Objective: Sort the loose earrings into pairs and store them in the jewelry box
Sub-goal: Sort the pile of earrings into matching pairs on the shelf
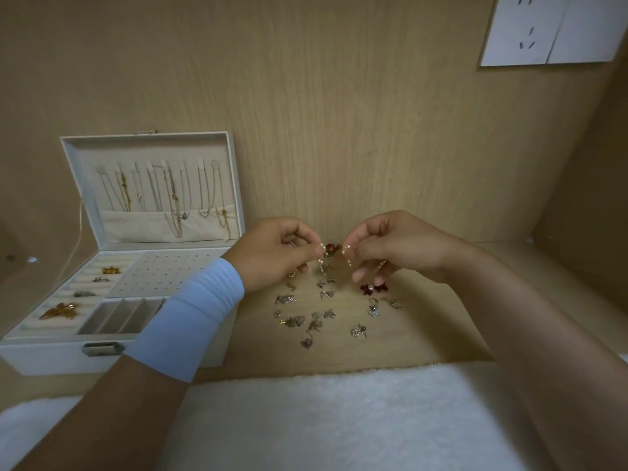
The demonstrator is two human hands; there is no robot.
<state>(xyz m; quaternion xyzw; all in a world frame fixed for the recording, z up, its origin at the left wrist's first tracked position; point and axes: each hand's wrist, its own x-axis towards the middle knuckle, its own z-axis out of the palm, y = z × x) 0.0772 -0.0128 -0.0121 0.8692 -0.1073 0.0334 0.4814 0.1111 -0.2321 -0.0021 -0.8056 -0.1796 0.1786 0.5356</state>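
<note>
Right of the jewelry box (112, 355), about level with its hinge, lifted clear of the desktop (421, 338) — a dangling earring cluster (329, 249) of pearls and one red bead, stretched between both hands. Pinched at one end by the left hand (275, 249), thumb and forefinger clamped tight on a pearl, remaining fingers curled underneath. Pinched at the other end by the right hand (397, 246), fingertips closed on a pearl strand, lower fingers reaching down. Cannot tell whether one tangled piece or two separate earrings up there — too small, too blurred. Beneath the hands, right of the box again, scattered across the wood: loose earrings (319, 316), mostly silvery, with a dark red bow pair (372, 288) lying on the side away from the box. Now the box itself: wide open, lid upright against the back panel, necklaces (170, 192) hanging inside that lid. Down in its tray, gold and silver pieces (59, 311) tucked into the ring rolls along the left side, a perforated stud panel (159, 271) next to them, small compartments (122, 316) along the front. Crossing the box's front right corner: a pale blue wristband (190, 317) on the left forearm. In front of the box, nearest the camera: a white towel (323, 419). High up, well right of the box: a white wall socket (550, 28).
</note>
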